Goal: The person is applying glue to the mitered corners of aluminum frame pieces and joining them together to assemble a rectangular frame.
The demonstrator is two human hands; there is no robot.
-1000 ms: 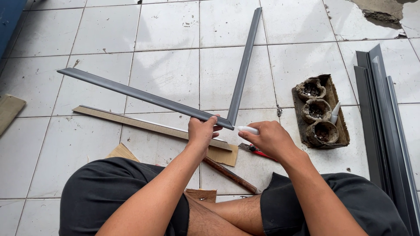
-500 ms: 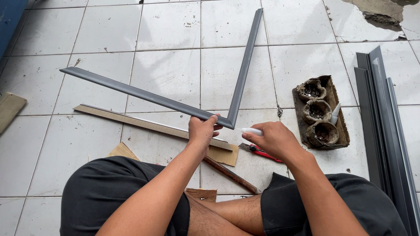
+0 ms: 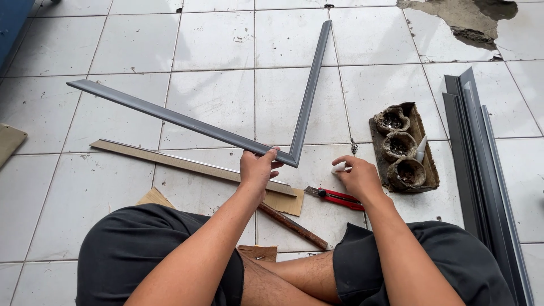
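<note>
Two grey metal strips joined at a corner make a V-shaped frame piece [image 3: 187, 122] lying over the white floor tiles. My left hand [image 3: 256, 169] grips the left strip just beside the corner joint [image 3: 292, 158]. To the right of that corner, my right hand [image 3: 356, 177] is closed around a small white tube [image 3: 339, 167], whose tip sticks out toward the joint without touching it. Both forearms reach forward from my lap; I sit cross-legged in dark shorts.
A long wooden batten [image 3: 187, 164] and cardboard scraps lie under my left hand. A red-handled cutter [image 3: 335, 197] and a brown rod [image 3: 292, 225] lie near my knees. A dirty tray with three cups [image 3: 403, 147] sits at right; grey metal profiles [image 3: 487, 170] lie along the right edge.
My right hand with the white tube has drawn back to the right, away from the corner joint. The left hand has kept its hold and lifted the frame slightly.
</note>
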